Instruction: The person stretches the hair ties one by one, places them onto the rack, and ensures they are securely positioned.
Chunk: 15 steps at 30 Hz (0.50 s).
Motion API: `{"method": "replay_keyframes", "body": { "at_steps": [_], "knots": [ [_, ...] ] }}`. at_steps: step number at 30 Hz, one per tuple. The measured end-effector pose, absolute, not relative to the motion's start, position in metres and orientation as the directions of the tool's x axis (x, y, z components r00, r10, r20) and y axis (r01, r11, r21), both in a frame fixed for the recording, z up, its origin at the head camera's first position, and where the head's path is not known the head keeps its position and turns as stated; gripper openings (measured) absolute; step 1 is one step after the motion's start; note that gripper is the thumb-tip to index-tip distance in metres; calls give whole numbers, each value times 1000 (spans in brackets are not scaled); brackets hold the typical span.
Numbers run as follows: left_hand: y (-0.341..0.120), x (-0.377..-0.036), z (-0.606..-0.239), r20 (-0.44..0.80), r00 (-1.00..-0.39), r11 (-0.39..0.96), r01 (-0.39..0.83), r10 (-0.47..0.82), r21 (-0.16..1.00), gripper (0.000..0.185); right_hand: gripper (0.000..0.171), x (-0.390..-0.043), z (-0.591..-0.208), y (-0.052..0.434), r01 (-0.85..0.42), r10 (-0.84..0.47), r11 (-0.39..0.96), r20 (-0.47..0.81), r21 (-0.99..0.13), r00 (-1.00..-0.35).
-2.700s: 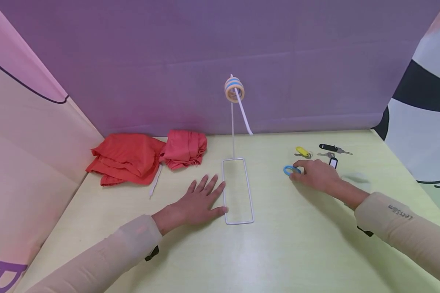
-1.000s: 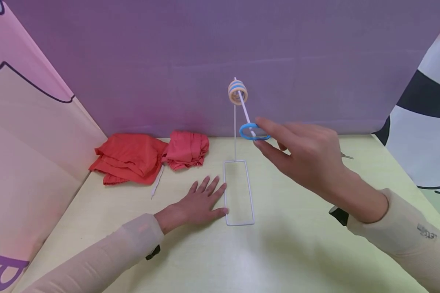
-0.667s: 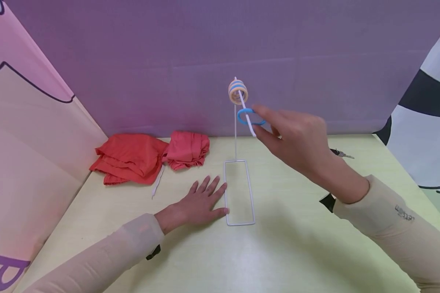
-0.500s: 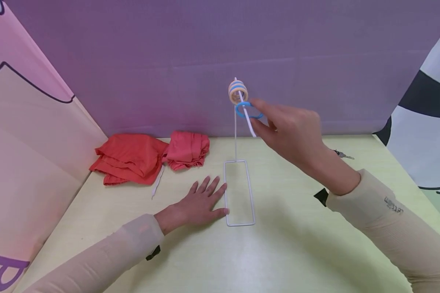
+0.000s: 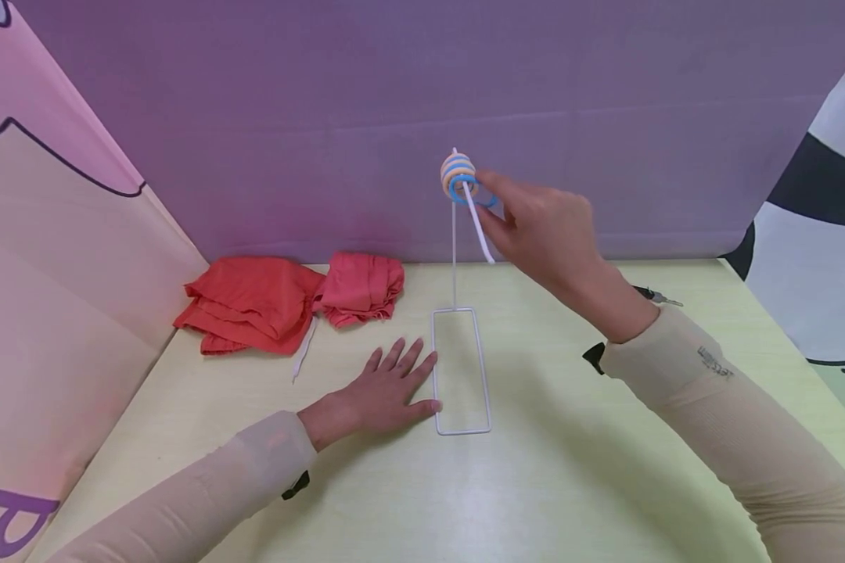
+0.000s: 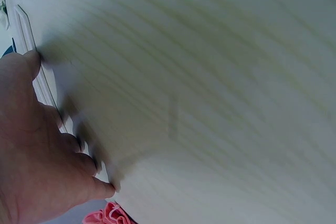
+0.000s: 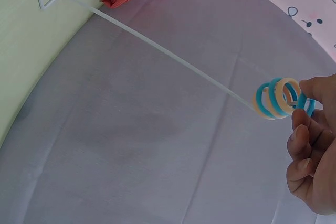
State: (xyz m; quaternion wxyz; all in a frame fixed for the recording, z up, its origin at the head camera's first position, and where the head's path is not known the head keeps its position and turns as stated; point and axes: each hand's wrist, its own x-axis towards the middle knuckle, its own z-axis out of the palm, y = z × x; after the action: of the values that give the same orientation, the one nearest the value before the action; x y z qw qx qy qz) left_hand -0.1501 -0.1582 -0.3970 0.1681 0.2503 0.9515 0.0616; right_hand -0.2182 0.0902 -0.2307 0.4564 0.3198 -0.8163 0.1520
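My right hand (image 5: 545, 231) pinches a blue ring (image 7: 311, 107) between thumb and index finger. The ring is around the white arm (image 5: 480, 231) of a wire stand, close in front of a row of blue and tan rings (image 7: 269, 100) threaded on it. In the right wrist view the other fingers are curled. On the table, my left hand (image 5: 380, 395) lies palm down with fingers spread. Its index finger and thumb touch the left side of the stand's rectangular wire base (image 5: 485, 375). The left wrist view shows the same left hand (image 6: 37, 161) from the side.
Two folded red cloths (image 5: 253, 301) lie at the table's back left, a white cord (image 5: 305, 350) hanging from them. A key (image 5: 665, 300) shows past my right forearm. A purple sheet (image 5: 289, 156) rises behind the table (image 5: 394, 500).
My right hand picked the blue ring up from near the keys, brought it around the stand's front tip and slid it back along the arm toward the other rings. My left hand stayed put.
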Motion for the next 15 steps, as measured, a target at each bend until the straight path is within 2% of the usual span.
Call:
{"method": "replay_keyframes", "body": {
  "at_steps": [15],
  "knots": [
    [-157,-152,-398,-286,-816,864,462,502,198,83,24,-229,-233,88,-642,-358,767,838,13,-411]
  ]
}}
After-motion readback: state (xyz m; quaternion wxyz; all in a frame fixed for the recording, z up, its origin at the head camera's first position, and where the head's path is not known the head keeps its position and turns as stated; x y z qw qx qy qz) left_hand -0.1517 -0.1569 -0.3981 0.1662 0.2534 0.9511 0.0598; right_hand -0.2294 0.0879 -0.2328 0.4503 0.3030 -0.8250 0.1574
